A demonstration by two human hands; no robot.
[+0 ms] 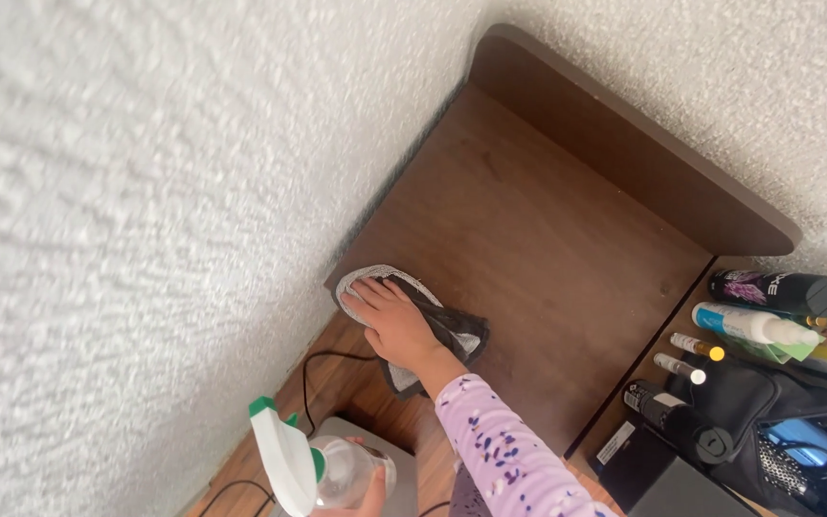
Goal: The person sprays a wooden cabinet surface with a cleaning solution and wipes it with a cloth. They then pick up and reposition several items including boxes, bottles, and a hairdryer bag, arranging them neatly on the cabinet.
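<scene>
My right hand (394,321), in a lilac speckled sleeve, lies palm down on a grey and black cloth (457,330). It presses the cloth onto the near left corner of a dark brown wooden top (528,230), close to the wall. My left hand (372,495) shows only partly at the bottom edge. It grips a clear spray bottle (337,474) with a white and green trigger head (279,455), held above a lower wooden surface.
White rough-plastered walls (126,211) close in on the left and the back. A raised brown back board (624,144) edges the top. To the right stand spray cans (777,292), small bottles (696,347) and a black bag (768,402). A black cable (323,359) and a grey flat device (404,460) lie below.
</scene>
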